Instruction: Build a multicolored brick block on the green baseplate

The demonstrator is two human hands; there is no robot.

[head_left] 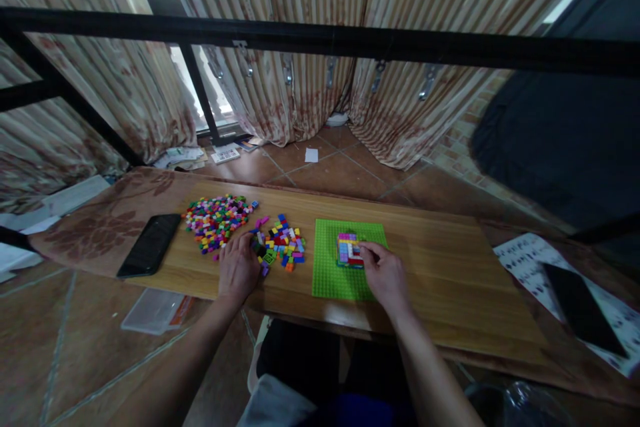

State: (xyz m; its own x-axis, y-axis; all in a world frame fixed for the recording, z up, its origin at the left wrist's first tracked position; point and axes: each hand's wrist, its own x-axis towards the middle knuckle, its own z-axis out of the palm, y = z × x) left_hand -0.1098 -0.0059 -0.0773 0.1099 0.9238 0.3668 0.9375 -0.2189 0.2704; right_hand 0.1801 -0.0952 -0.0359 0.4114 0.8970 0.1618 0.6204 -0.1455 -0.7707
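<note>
A green baseplate [327,281] lies on the wooden board, and a small square build of coloured toy bricks [345,250] stands near its middle. My right hand [387,273] is at the build's right side, thumb and fingertips pinched together there. Whatever is in that pinch is too small and hidden to make out. Over on the left, my left hand [240,267] rests with curled fingers at the edge of a small spread of loose bricks [287,243]. Its fingertips are partly hidden among dark and green bricks, so a hold cannot be told.
A larger heap of mixed bricks [217,220] lies behind my left hand. A black phone [150,245] sits at the board's left end; another dark phone [583,307] lies on a printed sheet at right. A black metal bar [320,33] crosses before the curtains.
</note>
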